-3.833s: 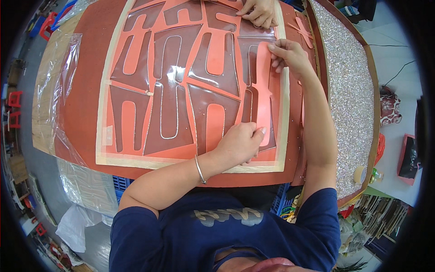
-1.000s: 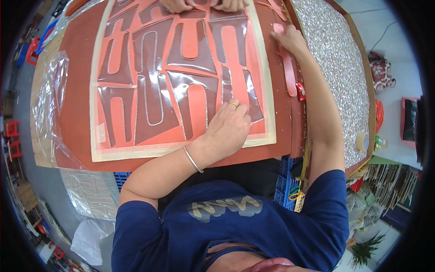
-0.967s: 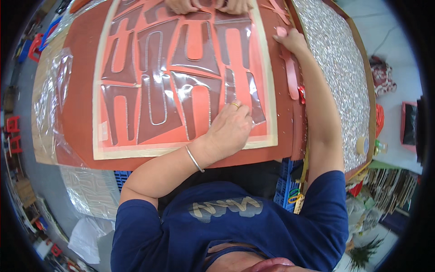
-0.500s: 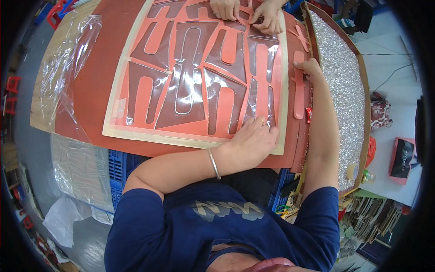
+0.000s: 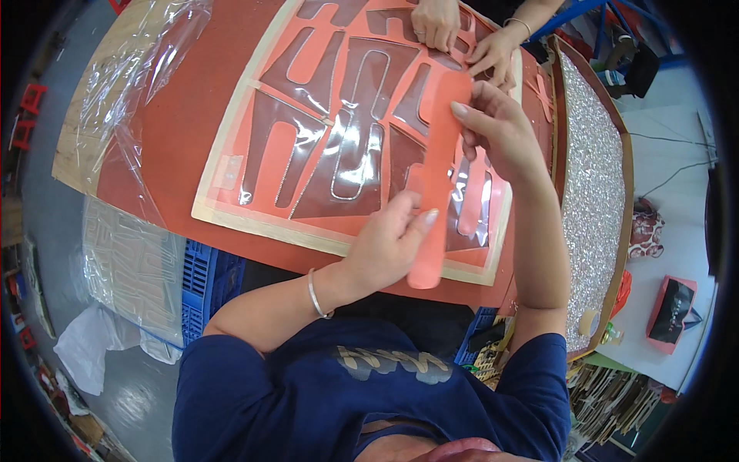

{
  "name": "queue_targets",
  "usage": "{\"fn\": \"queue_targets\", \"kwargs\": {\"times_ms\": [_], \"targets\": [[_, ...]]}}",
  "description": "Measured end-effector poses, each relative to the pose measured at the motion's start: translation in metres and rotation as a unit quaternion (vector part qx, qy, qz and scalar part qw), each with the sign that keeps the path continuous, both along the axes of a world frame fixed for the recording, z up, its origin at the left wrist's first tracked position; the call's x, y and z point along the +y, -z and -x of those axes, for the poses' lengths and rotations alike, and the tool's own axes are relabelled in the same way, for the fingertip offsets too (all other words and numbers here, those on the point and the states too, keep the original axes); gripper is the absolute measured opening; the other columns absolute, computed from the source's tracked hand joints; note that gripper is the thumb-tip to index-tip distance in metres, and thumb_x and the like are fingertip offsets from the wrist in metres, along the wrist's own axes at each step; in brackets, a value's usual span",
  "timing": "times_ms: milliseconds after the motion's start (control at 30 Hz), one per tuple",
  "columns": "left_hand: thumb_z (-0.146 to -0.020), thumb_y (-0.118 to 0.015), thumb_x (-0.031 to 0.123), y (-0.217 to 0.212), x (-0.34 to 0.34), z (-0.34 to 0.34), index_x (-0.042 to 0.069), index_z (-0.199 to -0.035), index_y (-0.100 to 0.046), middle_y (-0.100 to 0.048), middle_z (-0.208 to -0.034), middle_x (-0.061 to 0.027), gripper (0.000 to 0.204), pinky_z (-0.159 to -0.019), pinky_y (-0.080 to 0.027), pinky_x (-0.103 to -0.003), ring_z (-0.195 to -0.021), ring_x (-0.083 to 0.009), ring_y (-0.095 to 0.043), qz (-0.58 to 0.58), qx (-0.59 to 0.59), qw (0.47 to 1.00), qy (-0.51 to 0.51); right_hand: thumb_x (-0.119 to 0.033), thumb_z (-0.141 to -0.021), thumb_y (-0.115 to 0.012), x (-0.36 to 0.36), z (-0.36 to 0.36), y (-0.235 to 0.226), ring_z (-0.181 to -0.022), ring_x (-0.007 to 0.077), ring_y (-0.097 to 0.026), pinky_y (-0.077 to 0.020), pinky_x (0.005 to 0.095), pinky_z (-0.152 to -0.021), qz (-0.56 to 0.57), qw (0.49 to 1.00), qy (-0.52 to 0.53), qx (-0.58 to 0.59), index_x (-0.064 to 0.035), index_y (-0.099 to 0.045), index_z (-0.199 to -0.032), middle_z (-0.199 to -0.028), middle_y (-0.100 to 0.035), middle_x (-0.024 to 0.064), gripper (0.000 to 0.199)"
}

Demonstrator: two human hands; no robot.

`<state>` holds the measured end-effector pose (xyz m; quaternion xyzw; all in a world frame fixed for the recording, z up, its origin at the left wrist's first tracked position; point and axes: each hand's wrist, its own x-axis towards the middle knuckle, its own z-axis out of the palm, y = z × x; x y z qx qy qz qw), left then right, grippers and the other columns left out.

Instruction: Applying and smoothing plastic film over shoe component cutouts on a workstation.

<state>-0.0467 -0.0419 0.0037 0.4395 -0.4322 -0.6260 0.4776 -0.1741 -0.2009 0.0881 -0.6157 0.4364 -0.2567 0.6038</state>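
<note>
A long, flat coral strip with rounded ends is held up over the panel. My right hand pinches its far part between thumb and fingers. Its near end is gripped by my left hand, thumb on top. Beneath lies a coral panel with cut-out shapes, covered by shiny clear film and framed by a cream border. Dotted or beaded lines edge the cut-outs. The strip and my hands hide part of the panel's right side.
Across the panel, another person's two hands work at its far edge. A tray of silvery glitter or beads stands at the right. Crumpled clear film covers the table's left side, and a blue crate sits below.
My right hand has lifted the coral strip from beside the panel and brought it left. My left hand has left the panel's near edge and taken the strip's near end. The view has shifted.
</note>
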Motion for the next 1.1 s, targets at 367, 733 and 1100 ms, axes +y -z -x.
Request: {"fn": "queue_targets", "kwargs": {"times_ms": [367, 733, 1100], "targets": [[-0.091, -0.057, 0.014, -0.019, -0.029, -0.082, -0.008, -0.107, -0.054, -0.063, -0.068, -0.0079, 0.028, -0.039, -0.047, -0.022, -0.046, -0.0093, -0.056, -0.154, -0.173, 0.97, -0.07, -0.023, -0.084, -0.069, -0.105, -0.068, 0.07, -0.054, 0.0093, -0.056, -0.0512, 0.0225, -0.047, 0.005, 0.988, -0.02, 0.154, 0.0005, -0.061, -0.089, -0.071, -0.059, 0.003, 0.026], [-0.089, -0.055, 0.01, 0.007, -0.029, -0.078, -0.003, -0.1, -0.045, -0.056, -0.057, -0.0101, 0.019, -0.05, -0.045, -0.034, -0.045, -0.0213, -0.057, -0.063, -0.241, 0.96, -0.129, -0.024, -0.084, -0.07, -0.11, -0.083, 0.088, -0.051, 0.0097, -0.055, -0.0489, 0.0222, -0.043, 0.035, 0.98, 0.0, 0.194, 0.0014, -0.063, -0.088, -0.07, -0.06, 0.0037, 0.027], [-0.092, -0.054, 0.012, -0.009, -0.032, -0.078, -0.003, -0.097, -0.047, -0.06, -0.064, -0.0076, 0.018, -0.036, -0.046, -0.023, -0.045, -0.0096, -0.056, -0.148, -0.19, 0.964, -0.116, -0.022, -0.083, -0.069, -0.107, -0.088, 0.092, -0.047, 0.0094, -0.052, -0.0452, 0.0228, -0.04, 0.103, 0.96, 0.016, 0.258, 0.0029, -0.064, -0.087, -0.065, -0.059, 0.0044, 0.026]]}}
